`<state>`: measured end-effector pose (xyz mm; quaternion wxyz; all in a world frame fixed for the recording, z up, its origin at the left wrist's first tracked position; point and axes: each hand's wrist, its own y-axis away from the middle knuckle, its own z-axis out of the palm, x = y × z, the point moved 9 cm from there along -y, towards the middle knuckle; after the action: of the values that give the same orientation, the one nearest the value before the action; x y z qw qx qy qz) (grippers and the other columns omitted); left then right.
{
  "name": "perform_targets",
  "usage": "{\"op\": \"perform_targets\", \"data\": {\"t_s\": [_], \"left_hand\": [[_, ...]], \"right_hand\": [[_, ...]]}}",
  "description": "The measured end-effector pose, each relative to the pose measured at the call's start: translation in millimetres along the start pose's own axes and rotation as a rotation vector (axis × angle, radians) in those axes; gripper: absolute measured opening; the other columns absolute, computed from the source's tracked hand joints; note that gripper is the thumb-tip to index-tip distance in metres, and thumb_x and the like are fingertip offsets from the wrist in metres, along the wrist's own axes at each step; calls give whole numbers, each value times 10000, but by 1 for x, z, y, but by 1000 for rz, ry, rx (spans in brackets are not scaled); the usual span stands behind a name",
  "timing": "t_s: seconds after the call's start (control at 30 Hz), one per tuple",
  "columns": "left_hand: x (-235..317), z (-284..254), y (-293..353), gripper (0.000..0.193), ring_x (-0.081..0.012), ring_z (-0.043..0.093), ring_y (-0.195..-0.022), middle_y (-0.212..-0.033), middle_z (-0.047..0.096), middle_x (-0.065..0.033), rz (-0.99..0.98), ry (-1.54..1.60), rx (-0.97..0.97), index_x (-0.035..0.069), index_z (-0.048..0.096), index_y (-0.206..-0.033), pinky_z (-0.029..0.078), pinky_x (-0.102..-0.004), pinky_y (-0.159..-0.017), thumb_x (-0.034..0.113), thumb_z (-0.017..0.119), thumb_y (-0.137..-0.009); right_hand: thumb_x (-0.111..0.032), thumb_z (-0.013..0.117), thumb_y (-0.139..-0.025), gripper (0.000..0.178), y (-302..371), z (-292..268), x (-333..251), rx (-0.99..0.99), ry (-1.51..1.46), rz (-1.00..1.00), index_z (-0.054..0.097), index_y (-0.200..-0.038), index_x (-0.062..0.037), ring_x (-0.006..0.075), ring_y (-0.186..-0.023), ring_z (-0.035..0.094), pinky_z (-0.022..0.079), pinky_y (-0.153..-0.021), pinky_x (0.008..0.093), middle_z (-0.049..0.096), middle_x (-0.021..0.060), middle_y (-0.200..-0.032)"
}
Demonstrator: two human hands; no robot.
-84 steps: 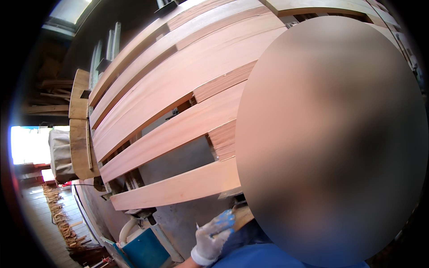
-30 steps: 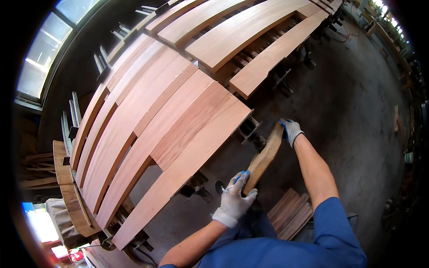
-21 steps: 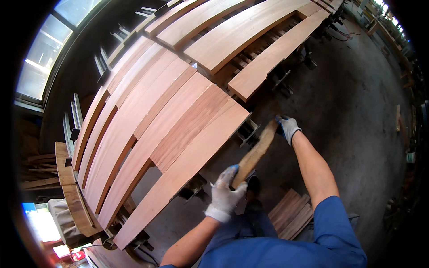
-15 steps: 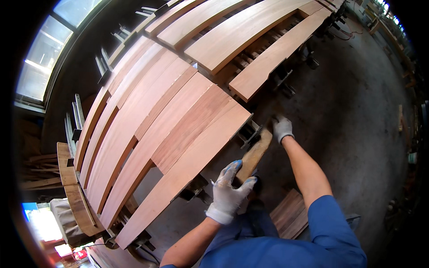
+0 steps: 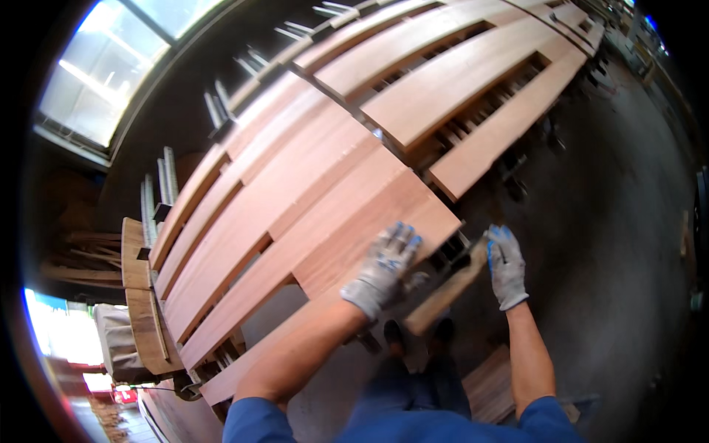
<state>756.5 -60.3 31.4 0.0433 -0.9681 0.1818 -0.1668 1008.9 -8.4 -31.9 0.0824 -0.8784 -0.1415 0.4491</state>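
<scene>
Long pinkish wooden planks lie side by side as a curved panel (image 5: 317, 214). My left hand (image 5: 382, 266), in a grey-white work glove with blue marks, rests flat over the near edge of this panel, fingers stretched out. Just off the panel's right end, my gloved right hand (image 5: 506, 267) grips the upper end of a short, thick wooden block (image 5: 447, 292). The block slants down to the left, below the panel's edge. Motion blur softens the block, and the underside of my right hand's grip is hidden.
Beyond a gap lies a second group of planks (image 5: 436, 111) with slots between them. Metal clamp parts (image 5: 447, 255) stick out under the panel's edge. Boards (image 5: 491, 384) lie on the floor near my feet. Windows (image 5: 103, 74) are at upper left.
My left hand has left the block's lower end and moved up onto the panel. My right hand now holds the block's upper end. The view has shifted, moving the panel rightward and down.
</scene>
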Motion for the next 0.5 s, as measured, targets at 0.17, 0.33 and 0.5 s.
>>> {"op": "perform_targets", "data": {"t_s": [0.17, 0.33, 0.5], "left_hand": [[9, 46, -21, 669, -466, 393, -1451, -1516, 466, -277, 162, -71, -51, -39, 506, -1447, 307, -549, -1225, 233, 696, -867], [-8, 47, -2, 645, -470, 434, -1412, -1485, 496, -279, 145, 27, 45, -50, 516, -1433, 345, -558, -1198, 177, 682, -852], [9, 41, -23, 649, -467, 438, -1413, -1476, 512, -272, 166, 57, 47, -42, 537, -1417, 354, -551, -1194, 166, 699, -825]], "right_hand": [[-653, 465, -958, 755, 134, 230, 117, -136, -2087, 1170, 556, -1451, -89, 368, -1314, 563, 403, -1146, 542, 620, 183, -1404], [-874, 356, -899, 1041, 77, 71, -86, -396, -1993, 553, 520, -1487, -30, 397, -1316, 574, 372, -1164, 615, 619, 239, -1401], [-668, 442, -1008, 762, 38, 73, 104, -181, -1055, 554, 520, -1451, -53, 294, -1276, 564, 375, -1171, 426, 587, 142, -1416]]}}
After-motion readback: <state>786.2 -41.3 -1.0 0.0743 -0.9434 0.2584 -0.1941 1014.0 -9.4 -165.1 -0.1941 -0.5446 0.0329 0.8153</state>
